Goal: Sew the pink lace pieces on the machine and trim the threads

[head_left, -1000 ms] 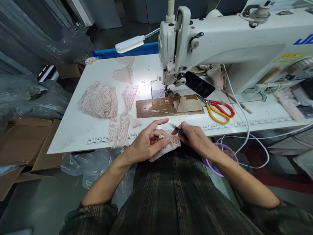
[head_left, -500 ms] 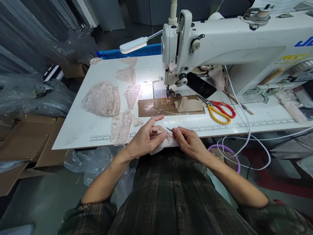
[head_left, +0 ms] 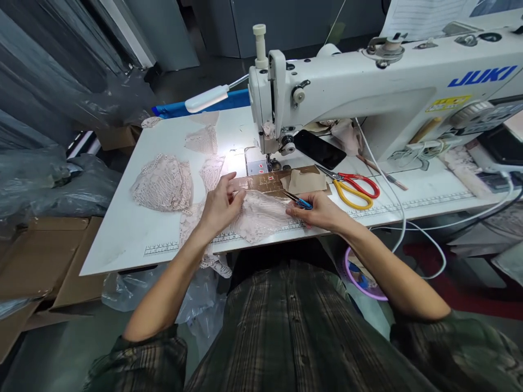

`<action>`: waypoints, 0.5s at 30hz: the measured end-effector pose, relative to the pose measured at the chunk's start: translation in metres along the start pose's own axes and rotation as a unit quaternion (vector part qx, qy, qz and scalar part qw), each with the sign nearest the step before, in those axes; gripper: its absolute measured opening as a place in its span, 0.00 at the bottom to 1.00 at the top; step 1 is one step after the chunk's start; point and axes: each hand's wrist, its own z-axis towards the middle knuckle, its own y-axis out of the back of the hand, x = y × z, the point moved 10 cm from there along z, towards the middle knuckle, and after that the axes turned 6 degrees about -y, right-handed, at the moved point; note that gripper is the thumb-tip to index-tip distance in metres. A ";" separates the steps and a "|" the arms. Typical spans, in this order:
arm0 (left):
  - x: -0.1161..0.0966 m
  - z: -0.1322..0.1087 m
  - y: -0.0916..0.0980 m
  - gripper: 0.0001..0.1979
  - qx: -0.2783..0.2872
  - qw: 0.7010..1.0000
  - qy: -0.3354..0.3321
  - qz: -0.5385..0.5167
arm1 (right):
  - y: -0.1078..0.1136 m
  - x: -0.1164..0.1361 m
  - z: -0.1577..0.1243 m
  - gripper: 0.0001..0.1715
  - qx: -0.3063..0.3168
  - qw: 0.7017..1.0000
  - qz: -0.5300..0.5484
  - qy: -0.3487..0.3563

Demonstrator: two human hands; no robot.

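Note:
A pale pink lace piece lies spread at the front of the sewing table, partly over a brown plate. My left hand grips its left edge between thumb and fingers, the index finger held away. In my right hand are small blue-handled thread snips, their dark points aimed left above the lace. The right fingers rest at the lace's right edge; whether they also pinch it is hidden. Beneath my left wrist more lace trails over the table edge.
A white sewing machine stands behind the plate. Red-and-yellow scissors and a black phone lie to the right. On the left sit a lace heap and smaller lace pieces. A purple-rimmed bin is below.
Both hands have moved from the lap edge up onto the table. The lace, bunched before, is now laid out flat. My left hand has shifted left, and the snips' blue handle now shows.

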 end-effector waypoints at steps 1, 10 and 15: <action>-0.005 0.002 0.000 0.25 0.001 0.997 -0.030 0.065 | 0.003 -0.001 0.003 0.14 -0.001 1.000 -0.003 -0.005; -0.073 0.014 -0.054 0.19 0.190 0.936 -0.295 0.036 | 0.003 0.009 0.008 0.18 0.023 0.998 -0.053 0.026; -0.066 0.020 -0.090 0.29 0.281 0.929 -0.210 -0.117 | 0.006 0.011 0.004 0.21 0.012 0.999 -0.013 0.048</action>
